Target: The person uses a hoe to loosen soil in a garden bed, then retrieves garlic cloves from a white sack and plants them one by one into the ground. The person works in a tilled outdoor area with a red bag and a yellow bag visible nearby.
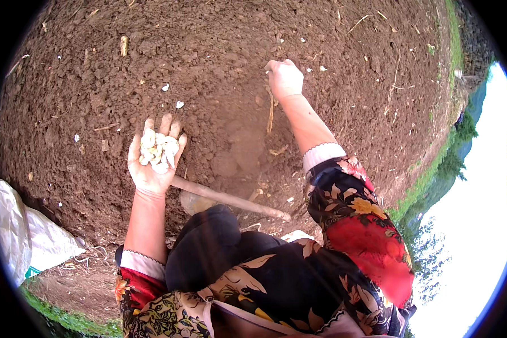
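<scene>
Palm up and cupped, my left hand (154, 169) holds a small heap of pale garlic cloves (157, 148) above the soil. My right hand (285, 78) reaches farther out, its fingers curled down at the brown soil (228, 55). A tiny pale spot shows by its fingertips, but whether they pinch something is hidden. Single cloves rest on the ground: one clove (180, 104) beyond my left fingers, another clove (165, 87) a little farther, and a clove (323, 68) to the right of my right hand.
A wooden tool handle (232, 198) lies slantwise before my knees, partly behind my left wrist. White woven sacking (46, 241) sits at the left. Dry stalks (271, 112) and a corncob-like piece (124, 45) litter the soil. Green grass (422, 186) edges the field at right.
</scene>
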Tool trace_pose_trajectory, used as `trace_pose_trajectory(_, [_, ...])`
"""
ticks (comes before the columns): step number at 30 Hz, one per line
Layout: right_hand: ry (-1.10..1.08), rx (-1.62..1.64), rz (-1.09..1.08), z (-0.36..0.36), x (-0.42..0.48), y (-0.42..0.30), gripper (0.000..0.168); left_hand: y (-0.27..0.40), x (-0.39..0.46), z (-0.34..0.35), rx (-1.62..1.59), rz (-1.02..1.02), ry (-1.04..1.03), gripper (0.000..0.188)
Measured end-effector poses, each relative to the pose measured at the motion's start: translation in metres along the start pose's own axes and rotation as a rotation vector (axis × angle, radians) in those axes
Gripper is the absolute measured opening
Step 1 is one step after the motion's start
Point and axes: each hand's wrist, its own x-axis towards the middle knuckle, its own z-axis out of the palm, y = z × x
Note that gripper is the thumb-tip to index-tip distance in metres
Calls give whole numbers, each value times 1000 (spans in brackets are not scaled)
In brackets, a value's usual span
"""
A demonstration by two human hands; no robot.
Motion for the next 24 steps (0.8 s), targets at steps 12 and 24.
trace_pose_trajectory(12, [32,451,-33,-74,-47,-53,12,-1,-1,-1,-49,-2,-36,38])
trace_pose_trajectory(24, [-170,1032,-116,-92,-74,-153,20,-4,2,7,-104,15,104,44])
